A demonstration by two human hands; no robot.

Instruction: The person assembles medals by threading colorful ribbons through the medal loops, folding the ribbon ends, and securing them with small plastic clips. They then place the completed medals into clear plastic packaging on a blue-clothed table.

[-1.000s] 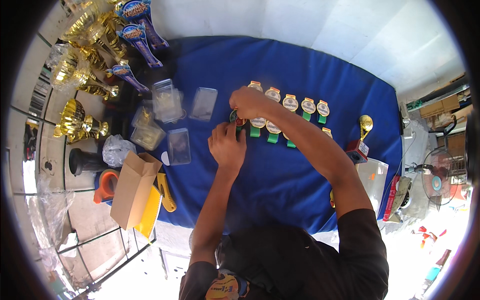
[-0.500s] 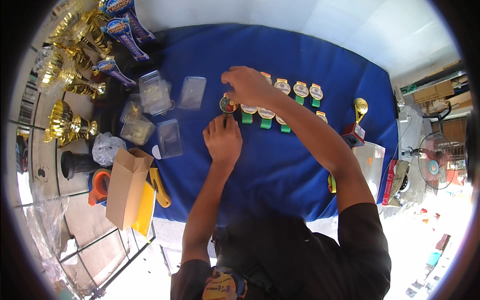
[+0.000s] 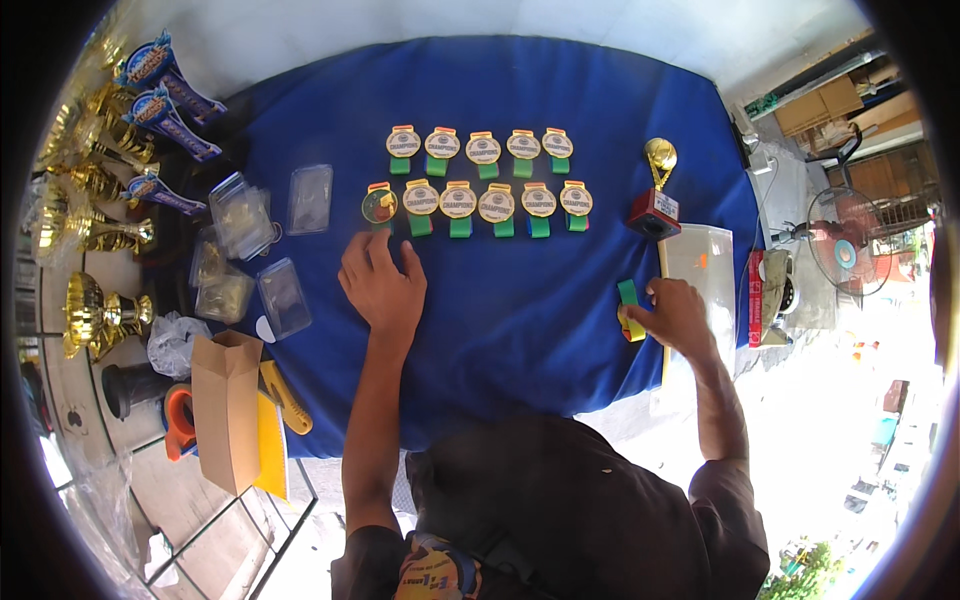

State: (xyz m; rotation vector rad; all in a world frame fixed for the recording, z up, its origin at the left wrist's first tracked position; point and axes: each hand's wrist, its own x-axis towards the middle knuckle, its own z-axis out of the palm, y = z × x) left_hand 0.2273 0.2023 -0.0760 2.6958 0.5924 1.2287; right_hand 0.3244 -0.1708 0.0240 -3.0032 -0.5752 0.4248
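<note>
Left hand (image 3: 381, 283), centre: flat, open, empty on blue cloth (image 3: 520, 320), below medal rows (image 3: 478, 185). Right hand (image 3: 678, 315), right: pinching folded ribbon (image 3: 629, 309). Clear boxes (image 3: 245, 250), trophies (image 3: 95, 200) upper left.

Blue cloth (image 3: 560, 330), green-ribboned white medals (image 3: 480, 205), gold trophies (image 3: 95, 315).

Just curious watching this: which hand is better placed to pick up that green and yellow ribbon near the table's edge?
The right hand: its fingers already touch the ribbon. The left hand lies flat far across the cloth, below the medals.
</note>
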